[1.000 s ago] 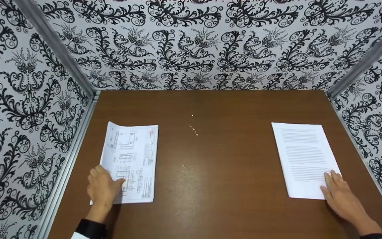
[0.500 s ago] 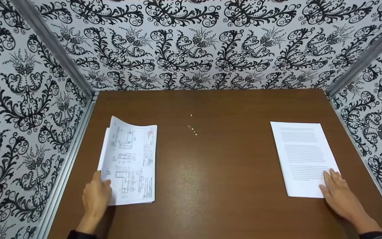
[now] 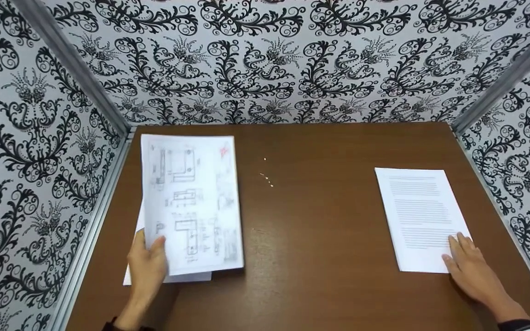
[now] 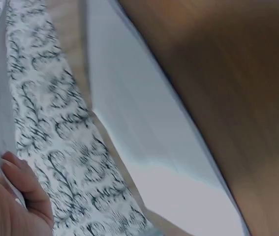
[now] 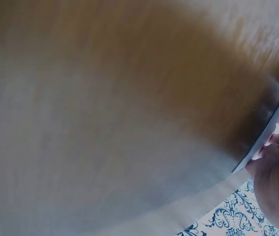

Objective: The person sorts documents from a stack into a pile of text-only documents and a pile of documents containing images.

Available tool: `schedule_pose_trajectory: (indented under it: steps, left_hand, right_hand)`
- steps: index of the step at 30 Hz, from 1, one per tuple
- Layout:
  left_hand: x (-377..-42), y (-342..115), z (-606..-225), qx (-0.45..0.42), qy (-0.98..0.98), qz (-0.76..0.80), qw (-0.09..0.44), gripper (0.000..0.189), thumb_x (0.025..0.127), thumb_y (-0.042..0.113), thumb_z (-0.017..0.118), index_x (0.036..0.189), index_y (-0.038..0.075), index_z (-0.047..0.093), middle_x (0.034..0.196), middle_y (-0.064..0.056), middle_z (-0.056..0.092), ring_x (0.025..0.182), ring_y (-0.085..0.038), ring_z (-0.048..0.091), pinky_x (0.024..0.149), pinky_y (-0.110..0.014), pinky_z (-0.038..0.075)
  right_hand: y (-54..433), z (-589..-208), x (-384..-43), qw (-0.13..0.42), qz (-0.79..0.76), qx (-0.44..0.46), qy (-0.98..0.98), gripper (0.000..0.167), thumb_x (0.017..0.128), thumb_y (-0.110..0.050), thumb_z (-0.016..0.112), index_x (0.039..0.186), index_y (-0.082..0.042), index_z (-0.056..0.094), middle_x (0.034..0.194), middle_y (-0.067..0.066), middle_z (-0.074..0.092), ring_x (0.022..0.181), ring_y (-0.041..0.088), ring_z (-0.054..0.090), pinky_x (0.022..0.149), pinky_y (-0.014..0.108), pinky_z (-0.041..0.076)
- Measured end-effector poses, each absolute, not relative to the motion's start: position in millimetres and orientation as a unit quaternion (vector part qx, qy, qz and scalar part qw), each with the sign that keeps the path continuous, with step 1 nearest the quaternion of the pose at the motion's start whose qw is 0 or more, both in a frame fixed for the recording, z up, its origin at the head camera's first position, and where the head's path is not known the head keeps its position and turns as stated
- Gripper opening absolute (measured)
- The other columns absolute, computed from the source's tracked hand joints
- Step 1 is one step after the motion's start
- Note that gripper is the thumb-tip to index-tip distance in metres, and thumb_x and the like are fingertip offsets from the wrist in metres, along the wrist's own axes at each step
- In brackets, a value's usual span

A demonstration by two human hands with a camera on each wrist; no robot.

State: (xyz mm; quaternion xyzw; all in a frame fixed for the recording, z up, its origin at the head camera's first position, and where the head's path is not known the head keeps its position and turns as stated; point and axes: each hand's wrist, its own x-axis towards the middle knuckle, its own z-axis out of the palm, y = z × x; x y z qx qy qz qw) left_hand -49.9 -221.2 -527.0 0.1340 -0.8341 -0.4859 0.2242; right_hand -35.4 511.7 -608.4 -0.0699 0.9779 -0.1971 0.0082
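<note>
My left hand pinches the left edge of a sheet with technical drawings, thumb on top, and holds it raised over the table. Below it a white stack of paper lies on the table, mostly covered by the raised sheet. The left wrist view shows the held sheet edge-on in the fingers, apart from the paper stack. At the right, my right hand rests with extended fingers on the lower right corner of a stack of printed text pages.
The brown wooden table carries small white marks near its middle. Walls with a black-and-white floral pattern and grey metal posts enclose it at the back and both sides.
The left hand has taken hold of the drawing sheet, lifted it from the left stack and moved it up and slightly right. The right hand has stayed on the text pages.
</note>
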Motion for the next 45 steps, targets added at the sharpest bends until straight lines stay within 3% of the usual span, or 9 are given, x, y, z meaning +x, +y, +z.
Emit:
schedule_pose_trajectory:
  steps: [2,5,11,18,23,27,35,39,45]
  left_hand:
    - [-51.5,-210.1,-525.1,0.119,-0.815,-0.52,0.225,0.027,0.097,-0.01,0.061,0.125,-0.011,0.061,0.111,-0.028,0.07,0.087,-0.021,0.065,0.067,-0.019,0.052]
    - [-55.1,-193.7,-523.6,0.095,-0.796,-0.554,0.223,0.029,0.097,-0.011,0.061,0.126,-0.011,0.061,0.115,-0.026,0.07,0.09,-0.011,0.064,0.07,-0.019,0.053]
    - [-63.7,-161.4,-524.3,0.049,-0.765,-0.613,0.194,0.033,0.097,-0.011,0.061,0.131,-0.01,0.06,0.123,-0.025,0.069,0.098,-0.014,0.067,0.076,-0.024,0.058]
    - [-69.3,-120.8,-530.8,0.012,-0.737,-0.658,0.152,0.034,0.099,-0.009,0.06,0.134,-0.009,0.058,0.122,-0.025,0.068,0.097,-0.027,0.069,0.077,-0.034,0.062]
    - [-73.7,-91.1,-534.9,-0.006,-0.739,-0.659,0.139,0.032,0.1,-0.005,0.062,0.132,-0.008,0.058,0.123,-0.022,0.068,0.105,-0.03,0.069,0.083,-0.036,0.061]
    - [-72.3,-69.2,-537.5,-0.003,-0.737,-0.662,0.135,0.03,0.099,-0.004,0.064,0.129,-0.006,0.059,0.119,-0.02,0.069,0.098,-0.028,0.07,0.078,-0.036,0.061]
    - [-64.7,-34.9,-543.2,-0.022,-0.697,-0.71,0.098,0.03,0.103,-0.002,0.058,0.132,-0.005,0.055,0.119,-0.02,0.067,0.091,-0.025,0.067,0.072,-0.035,0.06]
    - [-63.0,-25.4,-543.9,-0.024,-0.685,-0.724,0.075,0.03,0.105,0.001,0.057,0.134,-0.003,0.054,0.119,-0.019,0.067,0.091,-0.024,0.068,0.072,-0.036,0.061]
    - [-63.5,-20.0,-546.8,-0.018,-0.696,-0.717,0.044,0.03,0.106,0.006,0.058,0.135,0.001,0.055,0.118,-0.016,0.069,0.089,-0.022,0.071,0.071,-0.037,0.062]
  right_hand:
    - [511.2,-605.5,-36.9,0.018,-0.204,-0.063,0.977,0.06,0.113,-0.02,0.044,0.151,0.023,0.027,0.155,0.05,0.017,0.148,0.064,0.01,0.125,0.057,-0.008]
    - [507.0,-600.6,-38.9,0.017,-0.217,-0.046,0.975,0.063,0.113,-0.023,0.045,0.152,0.022,0.026,0.156,0.05,0.015,0.15,0.062,0.007,0.123,0.063,-0.007]
    - [475.8,-582.0,-48.7,-0.072,-0.241,-0.018,0.968,0.06,0.11,-0.018,0.05,0.152,0.019,0.03,0.159,0.046,0.019,0.151,0.059,0.013,0.124,0.065,0.0]
    - [381.3,-556.6,-70.7,-0.138,-0.344,-0.054,0.927,0.054,0.105,-0.007,0.055,0.151,0.016,0.037,0.157,0.041,0.029,0.147,0.06,0.024,0.128,0.046,0.011]
    - [305.5,-538.8,-74.4,-0.119,-0.435,-0.074,0.89,0.055,0.107,-0.007,0.054,0.156,0.007,0.037,0.161,0.03,0.037,0.148,0.049,0.032,0.12,0.017,0.017]
    - [259.1,-527.0,-68.7,-0.086,-0.511,-0.083,0.851,0.053,0.109,-0.007,0.05,0.159,0.002,0.035,0.159,0.022,0.045,0.14,0.038,0.05,0.111,0.015,0.035]
    - [210.8,-513.8,-55.5,-0.054,-0.648,-0.021,0.759,0.045,0.113,-0.015,0.046,0.153,0.002,0.038,0.124,0.023,0.068,0.097,0.026,0.072,0.074,0.031,0.06]
    - [204.3,-520.8,-54.6,-0.067,-0.649,0.021,0.758,0.039,0.109,-0.016,0.056,0.144,-0.001,0.046,0.105,0.017,0.071,0.081,0.025,0.074,0.064,0.035,0.061]
    - [207.8,-534.3,-54.9,-0.101,-0.604,0.052,0.789,0.026,0.11,-0.017,0.055,0.127,0.002,0.055,0.09,0.013,0.069,0.07,0.021,0.069,0.057,0.031,0.056]
